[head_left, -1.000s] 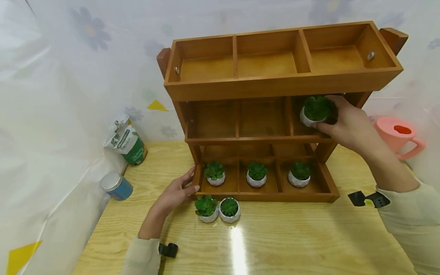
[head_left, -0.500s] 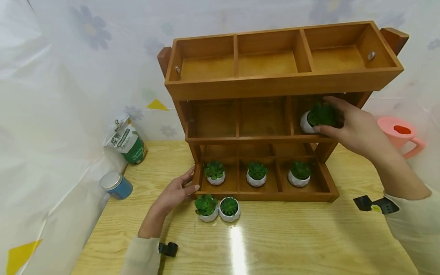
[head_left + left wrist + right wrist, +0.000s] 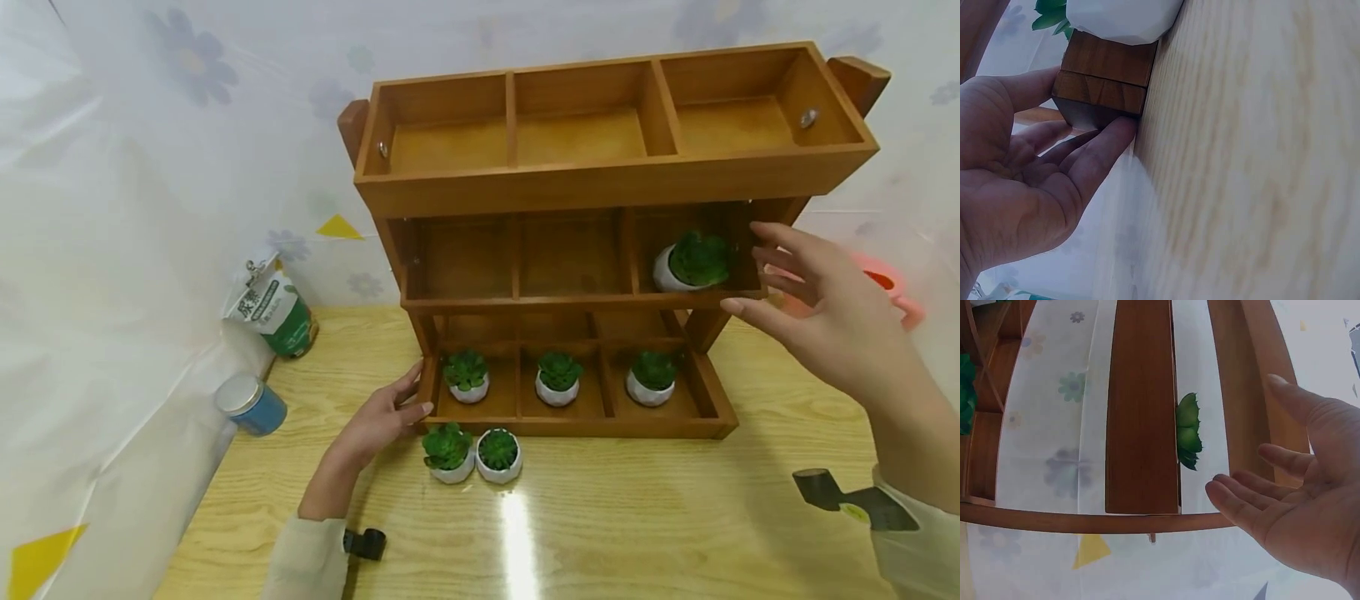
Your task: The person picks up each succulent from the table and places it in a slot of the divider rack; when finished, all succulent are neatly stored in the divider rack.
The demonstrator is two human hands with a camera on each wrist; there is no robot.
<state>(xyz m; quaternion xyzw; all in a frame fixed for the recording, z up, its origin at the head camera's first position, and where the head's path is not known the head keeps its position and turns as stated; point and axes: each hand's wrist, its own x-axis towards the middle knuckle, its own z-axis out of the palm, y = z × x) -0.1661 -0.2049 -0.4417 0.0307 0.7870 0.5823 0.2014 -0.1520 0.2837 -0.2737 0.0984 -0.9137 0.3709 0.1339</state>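
Observation:
A three-tier wooden plant shelf [image 3: 615, 185] stands on the table, each tier split into compartments. My left hand [image 3: 378, 425] holds the left end of its bottom tier; in the left wrist view, thumb and fingers [image 3: 1105, 153] lie on either side of the wooden corner [image 3: 1100, 94]. A succulent in a white pot [image 3: 693, 262] sits in the right compartment of the middle tier. Just right of it is my right hand [image 3: 832, 321], fingers spread and holding nothing. In the right wrist view, green leaves [image 3: 1189, 431] show above a shelf board, the pot hidden.
Potted succulents fill the bottom tier: left [image 3: 467, 377], middle [image 3: 558, 379] and right [image 3: 651, 379]. Two more, one leafy [image 3: 450, 454] and one spiky [image 3: 498, 456], stand before the shelf. A blue jar [image 3: 255, 406], a green-white pouch [image 3: 276, 312] and a pink watering can [image 3: 892, 287] flank it.
My right hand has let go of the potted succulent in the middle tier's right compartment and drawn back to the right, its fingers spreading. The left hand stays on the shelf.

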